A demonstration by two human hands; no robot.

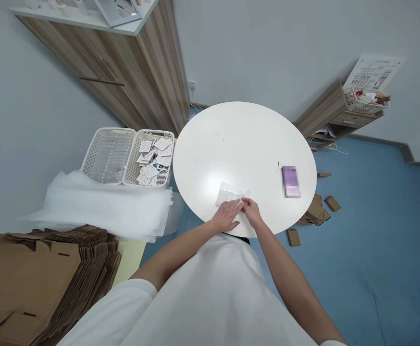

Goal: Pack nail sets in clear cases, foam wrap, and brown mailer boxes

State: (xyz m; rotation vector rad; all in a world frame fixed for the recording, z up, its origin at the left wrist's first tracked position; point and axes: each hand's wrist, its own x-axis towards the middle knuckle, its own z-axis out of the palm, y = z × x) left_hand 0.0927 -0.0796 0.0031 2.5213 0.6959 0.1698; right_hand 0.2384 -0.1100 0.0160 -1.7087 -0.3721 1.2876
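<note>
A small folded piece of thin white wrapping sheet point(227, 193) lies on the round white table point(239, 139), close to its near edge. My left hand point(226, 216) rests flat on this sheet with the fingers stretched out and the thumb apart. Beside it, my right hand point(252, 212) is closed, its fingertips pinching the sheet's right end. The two hands nearly meet there, and the fingers cover part of the sheet. Whether anything is wrapped inside cannot be seen.
A blurred purple item point(291, 182) lies at the table's right. Left stand a basket of printed cards point(154, 161), a basket of clear plastic cases point(109, 156), stacked white sheets point(105, 204) and flattened cardboard boxes point(33, 274). Small brown boxes point(293, 237) lie on the floor.
</note>
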